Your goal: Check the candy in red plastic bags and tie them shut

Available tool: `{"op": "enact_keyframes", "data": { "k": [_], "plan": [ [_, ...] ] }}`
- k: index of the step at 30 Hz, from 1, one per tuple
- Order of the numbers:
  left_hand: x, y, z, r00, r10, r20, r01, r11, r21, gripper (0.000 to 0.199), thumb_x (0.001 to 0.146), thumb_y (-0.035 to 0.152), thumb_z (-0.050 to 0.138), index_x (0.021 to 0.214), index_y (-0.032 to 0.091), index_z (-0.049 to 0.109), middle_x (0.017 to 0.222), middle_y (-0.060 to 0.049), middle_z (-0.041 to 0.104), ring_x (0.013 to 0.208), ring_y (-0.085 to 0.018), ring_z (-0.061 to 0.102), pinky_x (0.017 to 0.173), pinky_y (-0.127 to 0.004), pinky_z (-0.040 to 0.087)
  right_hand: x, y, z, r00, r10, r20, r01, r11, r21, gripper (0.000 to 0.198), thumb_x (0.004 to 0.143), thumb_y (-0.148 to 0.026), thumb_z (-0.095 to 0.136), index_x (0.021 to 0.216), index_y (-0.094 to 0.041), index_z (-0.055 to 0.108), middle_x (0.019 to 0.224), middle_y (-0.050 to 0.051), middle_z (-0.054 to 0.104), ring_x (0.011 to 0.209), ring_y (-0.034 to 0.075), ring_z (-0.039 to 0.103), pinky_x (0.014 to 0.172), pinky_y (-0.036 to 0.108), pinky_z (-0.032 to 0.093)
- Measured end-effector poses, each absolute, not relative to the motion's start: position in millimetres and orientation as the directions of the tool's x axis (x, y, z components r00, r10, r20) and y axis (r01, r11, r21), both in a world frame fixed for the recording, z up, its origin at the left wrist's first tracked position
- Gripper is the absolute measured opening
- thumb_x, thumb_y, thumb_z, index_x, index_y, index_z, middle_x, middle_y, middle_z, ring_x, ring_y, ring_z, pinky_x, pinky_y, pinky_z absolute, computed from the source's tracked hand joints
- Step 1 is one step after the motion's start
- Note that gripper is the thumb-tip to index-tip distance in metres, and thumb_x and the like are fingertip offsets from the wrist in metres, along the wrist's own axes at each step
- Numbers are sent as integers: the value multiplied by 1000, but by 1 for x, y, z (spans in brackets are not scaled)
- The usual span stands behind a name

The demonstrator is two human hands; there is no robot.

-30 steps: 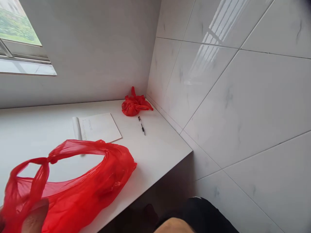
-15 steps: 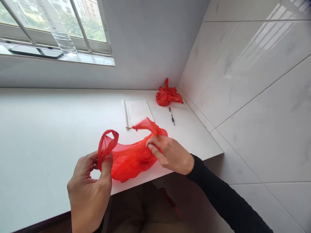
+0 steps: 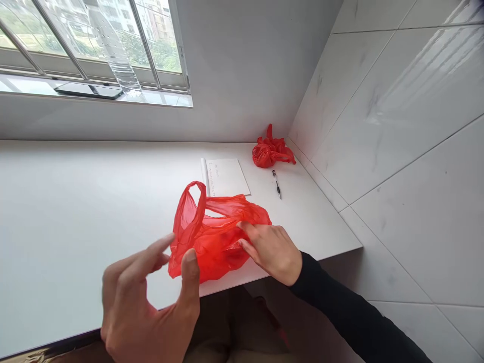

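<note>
A thin red plastic bag [image 3: 215, 247] lies crumpled at the front edge of the white table, one handle loop standing up on its left side. Something darker shows dimly through the film, but I cannot make out what. My left hand [image 3: 151, 297] is close to the camera beside that loop, its thumb and fingers spread and holding nothing. At the bag's right side, my right hand [image 3: 270, 249] rests against the film with thumb and forefinger apart; its other fingers are mostly hidden.
Behind the bag lies an open notepad [image 3: 229, 176] with a pen [image 3: 277, 184] to its right. A second red bag, knotted [image 3: 270, 151], sits in the back corner by the tiled wall [image 3: 378, 151]. On the windowsill are a clear bottle [image 3: 123, 65] and a dark flat device [image 3: 88, 91].
My left hand has let go of the handle loop and opened. The right thumb and forefinger have moved apart at the bag. The bag has settled flatter, and the view has shifted slightly left.
</note>
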State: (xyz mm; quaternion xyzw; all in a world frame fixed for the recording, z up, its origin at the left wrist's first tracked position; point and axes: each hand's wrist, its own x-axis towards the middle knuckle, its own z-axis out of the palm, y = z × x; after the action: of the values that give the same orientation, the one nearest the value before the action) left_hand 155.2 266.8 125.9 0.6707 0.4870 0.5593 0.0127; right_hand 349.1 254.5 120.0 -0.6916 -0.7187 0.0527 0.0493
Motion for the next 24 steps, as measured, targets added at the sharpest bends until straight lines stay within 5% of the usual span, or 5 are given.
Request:
{"op": "enact_keyframes", "data": {
  "k": [3, 6, 12, 16, 24],
  "plan": [
    [161, 265, 123, 53, 673, 738, 619, -602, 504, 34, 88, 20, 69, 121, 28, 66, 84, 1, 63, 73, -16, 60, 75, -32, 52, 353, 252, 113, -60, 997, -40, 988, 54, -147, 17, 100, -25, 49, 103, -22, 66, 85, 2, 70, 71, 20, 68, 56, 30, 36],
    [162, 277, 108, 123, 807, 577, 730, -467, 498, 48, 93, 36, 62, 139, 23, 54, 103, -7, 66, 93, -25, 62, 77, -38, 49, 353, 244, 111, -115, 991, -75, 984, 103, -147, 19, 97, -21, 52, 85, -21, 67, 80, 2, 68, 69, 18, 65, 56, 30, 38],
    [157, 295, 75, 178, 902, 393, 764, -378, 522, 28, 94, 38, 55, 111, 19, 67, 75, -2, 61, 74, -23, 56, 73, -38, 44, 342, 243, 115, -221, 941, 256, 879, 306, -366, 27, 102, -21, 47, 123, -21, 64, 113, 7, 67, 101, 19, 64, 83, 30, 54],
    [159, 289, 76, 156, 896, 417, 725, -390, 567, 13, 91, 29, 56, 85, 22, 64, 75, -2, 61, 73, -21, 55, 68, -35, 43, 343, 258, 108, -301, 910, 285, 894, 373, -247, 33, 102, -16, 43, 131, -14, 58, 117, 11, 67, 113, 24, 62, 117, 50, 36],
    [158, 254, 101, 31, 720, 694, 505, -610, 610, 21, 77, 6, 60, 89, 22, 56, 112, -7, 65, 104, -23, 64, 85, -39, 55, 356, 251, 115, -75, 997, 21, 960, 78, -269, 32, 106, -25, 34, 113, -15, 64, 87, 8, 69, 83, 26, 66, 84, 48, 52]
  ]
}}
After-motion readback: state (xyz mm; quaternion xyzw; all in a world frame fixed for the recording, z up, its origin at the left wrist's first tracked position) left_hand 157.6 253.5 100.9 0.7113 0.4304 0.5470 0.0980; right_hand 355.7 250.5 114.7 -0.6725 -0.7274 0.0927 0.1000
